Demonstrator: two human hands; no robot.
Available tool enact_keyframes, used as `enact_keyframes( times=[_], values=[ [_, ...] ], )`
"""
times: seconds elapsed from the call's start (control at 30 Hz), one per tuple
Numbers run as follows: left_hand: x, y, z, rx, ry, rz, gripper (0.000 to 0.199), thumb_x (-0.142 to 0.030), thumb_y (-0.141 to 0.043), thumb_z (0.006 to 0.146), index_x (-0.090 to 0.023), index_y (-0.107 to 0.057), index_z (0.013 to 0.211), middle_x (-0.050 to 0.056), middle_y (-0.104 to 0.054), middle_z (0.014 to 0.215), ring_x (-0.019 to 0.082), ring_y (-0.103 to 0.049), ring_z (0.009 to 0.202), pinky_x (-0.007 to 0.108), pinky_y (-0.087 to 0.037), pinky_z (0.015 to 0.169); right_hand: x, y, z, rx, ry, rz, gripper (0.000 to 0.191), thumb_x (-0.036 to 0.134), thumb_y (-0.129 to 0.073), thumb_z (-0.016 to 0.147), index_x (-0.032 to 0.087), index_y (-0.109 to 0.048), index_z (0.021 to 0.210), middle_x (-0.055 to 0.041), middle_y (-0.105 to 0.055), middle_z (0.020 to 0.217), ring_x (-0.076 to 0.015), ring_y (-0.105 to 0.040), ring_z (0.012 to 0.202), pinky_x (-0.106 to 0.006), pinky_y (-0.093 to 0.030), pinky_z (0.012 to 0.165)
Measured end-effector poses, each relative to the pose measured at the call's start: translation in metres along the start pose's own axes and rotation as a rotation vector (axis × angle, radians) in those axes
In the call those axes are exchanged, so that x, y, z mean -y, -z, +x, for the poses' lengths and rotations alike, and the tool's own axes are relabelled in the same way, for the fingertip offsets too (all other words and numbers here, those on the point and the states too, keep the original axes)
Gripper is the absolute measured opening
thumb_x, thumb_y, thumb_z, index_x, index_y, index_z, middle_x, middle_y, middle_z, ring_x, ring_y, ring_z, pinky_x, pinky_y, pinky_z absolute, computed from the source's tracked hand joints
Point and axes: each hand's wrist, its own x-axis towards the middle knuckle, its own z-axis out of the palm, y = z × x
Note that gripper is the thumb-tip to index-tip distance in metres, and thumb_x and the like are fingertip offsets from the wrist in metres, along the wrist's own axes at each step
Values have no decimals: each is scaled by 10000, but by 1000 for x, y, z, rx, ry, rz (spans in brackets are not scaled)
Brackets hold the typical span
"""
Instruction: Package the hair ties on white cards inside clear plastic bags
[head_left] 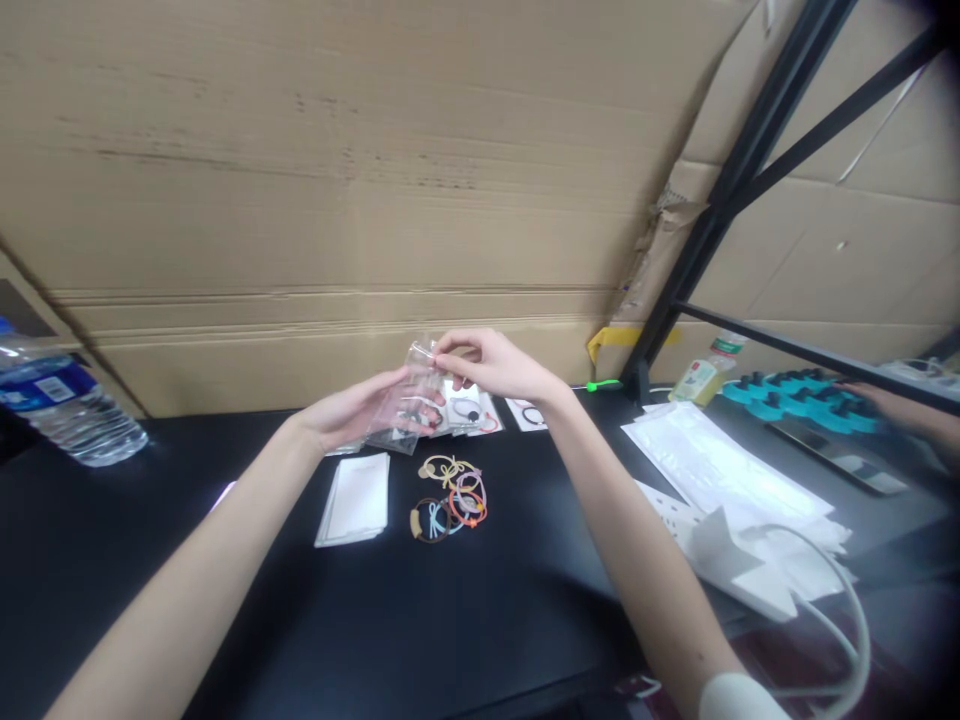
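Note:
My left hand holds a clear plastic bag above the back of the black table, fingers behind the film. At the bag's upper edge, my right hand pinches the film between thumb and fingertips. Below the hands lies a loose cluster of coloured hair ties, in yellow, orange, lilac, light blue and brown. A stack of white cards sits to the left of them. Behind the hands, partly hidden, are packaged hair ties on cards. Another card with a dark hair tie lies by my right wrist.
A water bottle leans at the left. On the right are white plastic sheets, a white power strip with cables, a small bottle and a teal tray. Another person's hand is at the far right, beyond a black metal frame.

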Motion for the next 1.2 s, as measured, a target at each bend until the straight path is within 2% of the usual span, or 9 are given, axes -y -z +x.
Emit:
enact_keyframes(
  times=[0.17, 0.43, 0.53, 0.63, 0.7, 0.87, 0.93, 1.03, 1.2],
  values=[
    [-2, 3, -2, 29, -22, -2, 414, -494, -587, 1058, -242, -735, 1351, 144, -775, 1216, 282, -727, 1027, 464, -588, 919, 10, 4, -4, 69, -39, 101, 174, 338, -679, 1011, 171, -725, 1026, -61, -758, 1049, -113, -668, 777, -254, -572, 709],
    [-3, -2, -2, 35, -47, 89, 397, -543, -570, 1063, -288, -746, 1311, 114, -757, 1226, 267, -693, 1066, 422, -570, 912, 16, -2, -6, 226, -15, 62, 315, 409, -707, 1009, 206, -733, 1249, -72, -754, 1224, -148, -712, 902, -276, -606, 764],
    [-3, -7, -2, 23, -43, 155, 435, -559, -536, 1076, -297, -707, 1378, 126, -756, 1216, 260, -700, 1025, 417, -560, 896, 17, -7, -5, 254, -15, 35, 293, 406, -693, 1021, 194, -743, 1217, -57, -770, 1070, -128, -698, 786, -256, -586, 691],
    [-6, -9, -2, 46, -35, 235, 497, -592, -486, 1084, -235, -738, 1319, 166, -744, 1230, 278, -691, 1045, 430, -546, 912, 14, -11, -2, 291, -21, 19, 310, 451, -630, 1059, 174, -758, 1113, -38, -750, 874, -131, -697, 718, -238, -561, 623],
    [-7, -6, -4, 71, -23, 267, 519, -607, -472, 1083, -231, -737, 1321, 179, -725, 1276, 289, -678, 1071, 422, -542, 893, 11, -11, -1, 318, -23, 28, 366, 494, -590, 1077, 173, -763, 1104, -48, -761, 892, -134, -714, 729, -229, -559, 614],
    [-7, 12, -9, 74, 2, 291, 518, -563, -478, 1092, -355, -560, 1558, 164, -614, 1489, 303, -635, 1179, 407, -537, 887, 10, -8, -1, 244, -56, 51, 387, 484, -521, 1113, 196, -752, 1230, -77, -786, 1150, -98, -710, 717, -197, -520, 576],
    [-8, 15, -10, 78, 4, 297, 508, -565, -463, 1095, -336, -583, 1533, 169, -618, 1473, 302, -633, 1166, 414, -535, 898, 12, -10, -1, 194, -52, 32, 356, 459, -550, 1104, 204, -755, 1245, -73, -782, 1181, -90, -695, 707, -192, -502, 559],
    [-13, 11, -12, 88, 0, 311, 531, -606, -426, 1094, -259, -669, 1414, 177, -676, 1349, 283, -643, 1074, 411, -529, 889, 14, -15, -1, 175, -24, 29, 321, 435, -630, 1066, 205, -757, 1251, -71, -778, 1195, -94, -698, 721, -218, -552, 632],
    [-20, -3, -11, 86, -2, 389, 579, -654, -405, 1082, -224, -722, 1306, 165, -702, 1247, 269, -639, 1016, 394, -529, 880, 10, -24, 2, 257, -52, 17, 310, 430, -650, 1046, 188, -750, 1211, -59, -795, 1014, -132, -750, 764, -239, -590, 674]
  ],
)
